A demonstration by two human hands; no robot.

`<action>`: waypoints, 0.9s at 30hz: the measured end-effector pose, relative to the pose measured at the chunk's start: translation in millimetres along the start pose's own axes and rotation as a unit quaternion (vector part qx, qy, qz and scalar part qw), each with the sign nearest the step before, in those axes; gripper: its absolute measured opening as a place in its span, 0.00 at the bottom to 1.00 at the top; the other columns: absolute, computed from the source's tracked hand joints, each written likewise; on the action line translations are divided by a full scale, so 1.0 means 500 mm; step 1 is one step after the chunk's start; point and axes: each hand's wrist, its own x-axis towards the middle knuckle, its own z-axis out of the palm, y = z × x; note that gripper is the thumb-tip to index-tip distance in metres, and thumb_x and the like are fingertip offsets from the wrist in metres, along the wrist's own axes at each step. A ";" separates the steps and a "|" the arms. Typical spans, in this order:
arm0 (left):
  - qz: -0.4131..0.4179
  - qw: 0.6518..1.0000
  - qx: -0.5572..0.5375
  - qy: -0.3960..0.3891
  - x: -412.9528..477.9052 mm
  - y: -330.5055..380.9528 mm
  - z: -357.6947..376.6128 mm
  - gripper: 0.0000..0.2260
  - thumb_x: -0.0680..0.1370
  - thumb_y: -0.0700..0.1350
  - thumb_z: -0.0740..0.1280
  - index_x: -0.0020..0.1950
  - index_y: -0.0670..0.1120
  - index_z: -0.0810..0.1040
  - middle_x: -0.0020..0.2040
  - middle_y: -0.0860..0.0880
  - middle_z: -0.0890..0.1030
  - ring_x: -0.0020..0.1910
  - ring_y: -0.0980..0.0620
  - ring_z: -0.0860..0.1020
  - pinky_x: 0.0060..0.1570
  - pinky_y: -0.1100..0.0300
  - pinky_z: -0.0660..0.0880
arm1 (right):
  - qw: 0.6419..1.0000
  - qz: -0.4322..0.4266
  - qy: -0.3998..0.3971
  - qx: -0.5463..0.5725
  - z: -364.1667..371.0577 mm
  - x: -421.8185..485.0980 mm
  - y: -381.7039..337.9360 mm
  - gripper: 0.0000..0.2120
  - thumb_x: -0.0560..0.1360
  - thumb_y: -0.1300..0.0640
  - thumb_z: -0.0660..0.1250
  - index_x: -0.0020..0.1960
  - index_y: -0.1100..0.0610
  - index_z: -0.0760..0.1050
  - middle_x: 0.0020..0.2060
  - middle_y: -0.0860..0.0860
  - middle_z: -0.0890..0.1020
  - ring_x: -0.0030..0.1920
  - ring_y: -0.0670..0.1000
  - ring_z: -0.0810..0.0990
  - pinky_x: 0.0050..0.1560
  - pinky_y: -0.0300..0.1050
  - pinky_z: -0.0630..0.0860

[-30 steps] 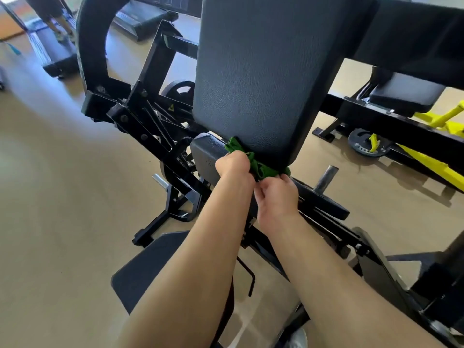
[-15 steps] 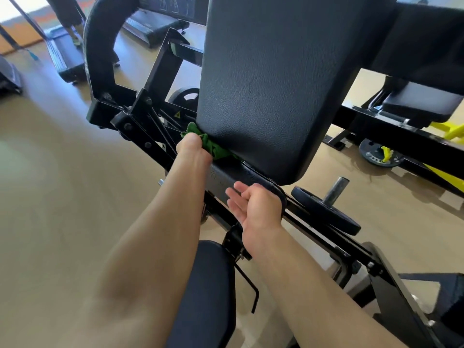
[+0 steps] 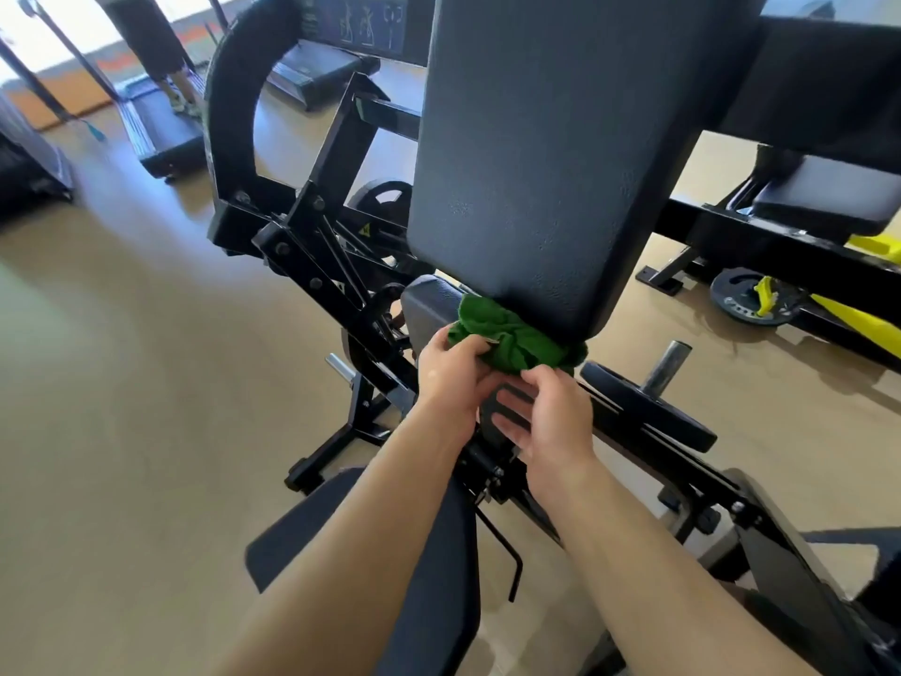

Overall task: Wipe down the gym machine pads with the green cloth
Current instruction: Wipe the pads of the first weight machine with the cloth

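Note:
A tall black back pad [image 3: 560,153] of the gym machine fills the upper middle of the head view. The green cloth [image 3: 517,341] is bunched against the pad's bottom edge. My left hand [image 3: 456,375] grips the cloth's left end. My right hand [image 3: 543,414] pinches the cloth's lower right part, with the other fingers spread below it. A smaller black pad [image 3: 429,304] sits just under the back pad, left of the cloth. The black seat pad [image 3: 429,578] lies beneath my forearms.
A black steel frame [image 3: 312,246] runs left of the pad. A weight plate on a peg [image 3: 653,407] sits to the right. Another bench [image 3: 829,197] and yellow bars [image 3: 868,329] are at far right. Treadmills [image 3: 161,124] and a person's legs [image 3: 180,90] stand at back left.
My left hand has carried the cloth from the pad's left bottom corner back toward the middle of the bottom edge. My right hand, open half a second ago, has closed on the cloth.

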 end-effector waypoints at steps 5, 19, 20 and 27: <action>-0.077 0.985 -0.153 0.020 0.023 0.025 -0.050 0.17 0.78 0.47 0.59 0.55 0.38 0.80 0.50 0.37 0.84 0.50 0.38 0.82 0.55 0.46 0.79 | 0.991 -0.006 -0.078 -0.104 0.030 -0.011 0.026 0.05 0.79 0.62 0.63 0.49 0.56 0.78 0.44 0.51 0.83 0.47 0.52 0.83 0.48 0.52 0.78; 0.082 0.970 -0.212 0.082 0.188 0.143 -0.132 0.13 0.83 0.44 0.61 0.64 0.38 0.75 0.56 0.39 0.82 0.51 0.42 0.83 0.51 0.47 0.81 | 0.965 -0.069 -0.089 -0.235 0.048 0.044 0.048 0.11 0.79 0.64 0.61 0.56 0.56 0.80 0.45 0.52 0.84 0.37 0.46 0.79 0.39 0.37 0.77; 0.110 0.968 -0.194 0.112 0.214 0.149 -0.125 0.13 0.83 0.45 0.63 0.64 0.39 0.75 0.57 0.39 0.83 0.50 0.43 0.83 0.48 0.48 0.82 | 0.970 -0.072 -0.074 -0.221 0.035 0.049 0.045 0.11 0.79 0.65 0.60 0.54 0.56 0.80 0.43 0.53 0.84 0.36 0.47 0.79 0.36 0.35 0.75; 0.273 0.887 0.363 0.076 0.236 0.003 -0.050 0.26 0.80 0.54 0.65 0.76 0.47 0.67 0.79 0.45 0.66 0.81 0.45 0.57 0.79 0.52 0.56 | 0.971 -0.132 0.012 -0.197 -0.026 0.070 0.022 0.13 0.78 0.67 0.59 0.46 0.56 0.80 0.34 0.50 0.83 0.33 0.48 0.78 0.38 0.41 0.74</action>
